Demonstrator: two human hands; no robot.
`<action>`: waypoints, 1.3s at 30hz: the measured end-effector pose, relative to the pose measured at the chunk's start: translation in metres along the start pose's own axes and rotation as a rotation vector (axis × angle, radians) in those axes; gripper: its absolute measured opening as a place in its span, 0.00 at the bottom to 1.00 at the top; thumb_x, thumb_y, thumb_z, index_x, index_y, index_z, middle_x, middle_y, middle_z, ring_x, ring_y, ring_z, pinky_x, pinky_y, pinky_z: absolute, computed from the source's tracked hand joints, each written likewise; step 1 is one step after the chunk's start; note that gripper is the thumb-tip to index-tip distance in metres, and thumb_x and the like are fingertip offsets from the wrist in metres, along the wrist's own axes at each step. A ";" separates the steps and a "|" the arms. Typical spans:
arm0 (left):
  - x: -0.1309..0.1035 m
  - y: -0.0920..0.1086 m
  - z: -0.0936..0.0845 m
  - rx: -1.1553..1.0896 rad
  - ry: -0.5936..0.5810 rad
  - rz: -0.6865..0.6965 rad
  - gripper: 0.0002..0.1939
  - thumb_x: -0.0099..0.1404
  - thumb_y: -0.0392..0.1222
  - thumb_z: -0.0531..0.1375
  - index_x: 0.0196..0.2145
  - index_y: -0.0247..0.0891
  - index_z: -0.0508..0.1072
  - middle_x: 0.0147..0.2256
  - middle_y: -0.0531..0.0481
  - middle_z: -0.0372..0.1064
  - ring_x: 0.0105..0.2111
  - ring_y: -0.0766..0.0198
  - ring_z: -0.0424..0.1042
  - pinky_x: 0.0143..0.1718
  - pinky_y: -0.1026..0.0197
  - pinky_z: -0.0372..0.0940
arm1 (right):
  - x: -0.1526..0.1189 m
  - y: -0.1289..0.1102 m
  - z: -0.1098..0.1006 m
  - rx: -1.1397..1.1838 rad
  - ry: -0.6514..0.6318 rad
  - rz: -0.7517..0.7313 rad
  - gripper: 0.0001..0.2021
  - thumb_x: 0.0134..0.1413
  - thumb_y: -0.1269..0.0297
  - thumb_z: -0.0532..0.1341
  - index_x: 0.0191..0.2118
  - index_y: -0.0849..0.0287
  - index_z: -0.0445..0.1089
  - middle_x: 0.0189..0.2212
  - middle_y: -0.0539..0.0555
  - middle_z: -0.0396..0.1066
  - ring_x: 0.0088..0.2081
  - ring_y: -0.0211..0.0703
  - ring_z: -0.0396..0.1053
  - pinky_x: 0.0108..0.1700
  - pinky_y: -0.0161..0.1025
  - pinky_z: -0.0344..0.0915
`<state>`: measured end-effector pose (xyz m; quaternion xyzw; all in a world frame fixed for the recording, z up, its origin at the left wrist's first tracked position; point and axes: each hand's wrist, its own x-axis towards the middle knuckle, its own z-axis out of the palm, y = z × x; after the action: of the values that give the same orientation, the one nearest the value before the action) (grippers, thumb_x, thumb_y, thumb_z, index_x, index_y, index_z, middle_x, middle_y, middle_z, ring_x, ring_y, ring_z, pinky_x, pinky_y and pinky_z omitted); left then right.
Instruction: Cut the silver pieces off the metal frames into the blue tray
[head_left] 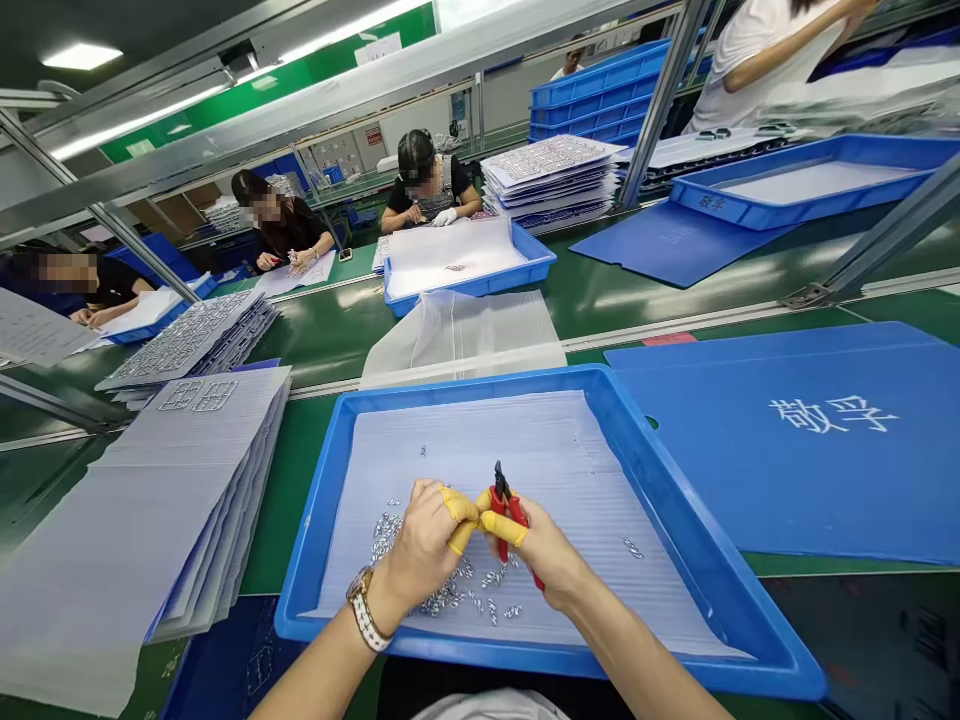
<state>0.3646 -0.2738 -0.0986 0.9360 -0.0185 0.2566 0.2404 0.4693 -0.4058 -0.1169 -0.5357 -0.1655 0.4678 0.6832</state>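
Note:
Red-handled pliers (pixel 501 510) with dark jaws pointing up are held in my right hand (pixel 544 550). Yellow covers wrap some fingertips of both hands. My left hand (pixel 427 535), with a watch (pixel 365 610) at the wrist, is closed, its fingertips meeting those of my right hand; whatever they pinch is too small to make out. Both hands are above a blue tray (pixel 675 490) lined with white sheet (pixel 495 430). Small silvery metal pieces (pixel 442 597) lie heaped below and around my left hand, and one small group (pixel 632 547) is off to the right.
Stacked white sheets (pixel 150 480) stand left of the tray, a blue board (pixel 817 470) right. Translucent sheeting (pixel 465 330) lies behind. Several people sit or stand across the bench, near another tray (pixel 525 270). Metal frame bars (pixel 660 110) cross above the bench.

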 end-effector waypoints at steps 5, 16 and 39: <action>-0.003 0.001 0.002 -0.155 0.000 -0.122 0.06 0.64 0.30 0.57 0.35 0.40 0.68 0.32 0.50 0.73 0.31 0.62 0.69 0.39 0.56 0.61 | 0.002 0.003 -0.002 -0.041 0.061 -0.015 0.13 0.43 0.58 0.66 0.33 0.58 0.65 0.19 0.44 0.61 0.23 0.37 0.57 0.28 0.38 0.53; -0.017 -0.006 0.012 -0.215 0.090 -0.346 0.03 0.63 0.34 0.58 0.33 0.39 0.71 0.29 0.50 0.73 0.27 0.64 0.67 0.32 0.60 0.64 | 0.004 0.005 0.007 0.000 0.102 -0.072 0.17 0.42 0.53 0.68 0.34 0.57 0.67 0.24 0.47 0.65 0.24 0.38 0.60 0.29 0.38 0.57; -0.018 -0.004 0.012 -0.126 0.254 -0.164 0.08 0.65 0.30 0.56 0.37 0.42 0.69 0.34 0.51 0.76 0.32 0.63 0.72 0.42 0.53 0.62 | -0.006 0.008 0.016 -0.148 0.177 -0.270 0.13 0.48 0.56 0.65 0.39 0.56 0.69 0.36 0.53 0.72 0.39 0.47 0.69 0.46 0.44 0.64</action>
<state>0.3555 -0.2777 -0.1184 0.8774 0.0726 0.3506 0.3193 0.4509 -0.4014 -0.1165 -0.5966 -0.2093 0.3096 0.7102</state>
